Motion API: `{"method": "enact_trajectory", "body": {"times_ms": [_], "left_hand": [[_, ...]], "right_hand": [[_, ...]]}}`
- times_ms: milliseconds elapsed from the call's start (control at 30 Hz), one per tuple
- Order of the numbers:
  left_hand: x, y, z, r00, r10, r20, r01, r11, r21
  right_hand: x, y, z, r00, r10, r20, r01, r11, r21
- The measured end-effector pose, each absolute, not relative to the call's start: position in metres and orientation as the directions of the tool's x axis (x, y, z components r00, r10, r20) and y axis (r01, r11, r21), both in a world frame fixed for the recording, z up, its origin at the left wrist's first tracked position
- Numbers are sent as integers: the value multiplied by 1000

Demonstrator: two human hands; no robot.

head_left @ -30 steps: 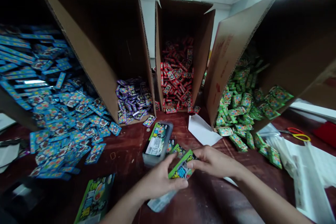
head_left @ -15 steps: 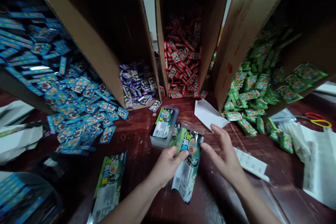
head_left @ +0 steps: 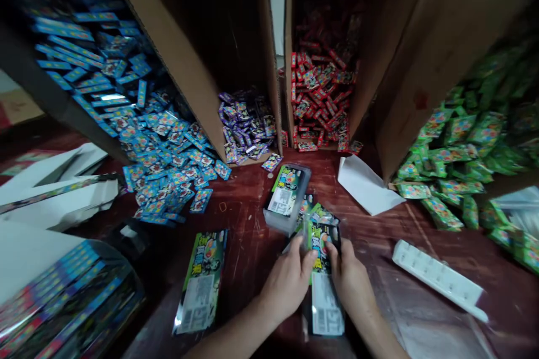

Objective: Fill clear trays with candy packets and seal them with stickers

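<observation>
Left hand (head_left: pixel 286 280): I pinch the printed packet (head_left: pixel 327 305) by its left edge.
Right hand (head_left: pixel 353 280): I pinch its right edge, thumb on the face.
Printed packet: between my hands, lengthwise toward me.
Clear box (head_left: pixel 275 221): just beyond.
Second packet (head_left: pixel 202 280): on the table (head_left: pixel 244 202), leftward.
Cartons (head_left: pixel 168 50): farther out, with colored sachets (head_left: pixel 322 104).

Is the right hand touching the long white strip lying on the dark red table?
No, the right hand and left hand hold the green-and-black printed packet, well apart from the white strip.
</observation>
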State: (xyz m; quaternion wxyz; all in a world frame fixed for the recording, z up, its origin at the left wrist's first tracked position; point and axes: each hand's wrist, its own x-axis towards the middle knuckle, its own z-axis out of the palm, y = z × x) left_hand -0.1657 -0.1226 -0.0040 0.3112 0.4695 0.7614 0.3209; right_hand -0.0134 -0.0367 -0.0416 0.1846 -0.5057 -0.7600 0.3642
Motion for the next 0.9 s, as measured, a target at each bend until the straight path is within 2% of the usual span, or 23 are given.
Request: {"method": "enact_trajectory", "body": {"times_ms": [33,100,167,200,300,400,533,667,733,833,900], "left_hand": [[-185,-124,1,-382,915,-131,551,339,763],[-236,-125,14,-446,895,-18,694,359,624],[-298,-127,24,-514,857,40,823,480,305],[-329,-129,27,-558,829,34,815,539,214],[-401,-135,28,-684,730,6,728,681,76],[-433,-139,18,-732,680,-35,681,732,4],[-438,-139,5,-749,661,-39,662,749,-20],[-437,-136,4,-765,644,-26,643,765,17],[-436,-136,7,-777,630,3,629,776,56],[-422,-138,15,-758,650,54,649,746,148],[-398,-134,21,-690,720,73,699,638,323]], "right_hand": [[-14,-29,-39,-452,886,-105,659,252,-709],[-20,-6,-30,-505,862,-45,670,359,-649],[-39,25,-17,-587,804,100,612,521,-595],[-56,41,-10,-639,751,168,564,606,-562],[-128,80,10,-767,590,252,449,774,-446],[-213,102,15,-799,582,149,507,787,-352],[-295,117,7,-743,667,50,618,714,-330],[-309,112,14,-716,698,13,651,674,-350],[-286,105,26,-737,674,52,613,698,-371],[-212,93,39,-771,610,183,501,757,-419],[-141,83,36,-770,551,322,351,788,-506]]}}
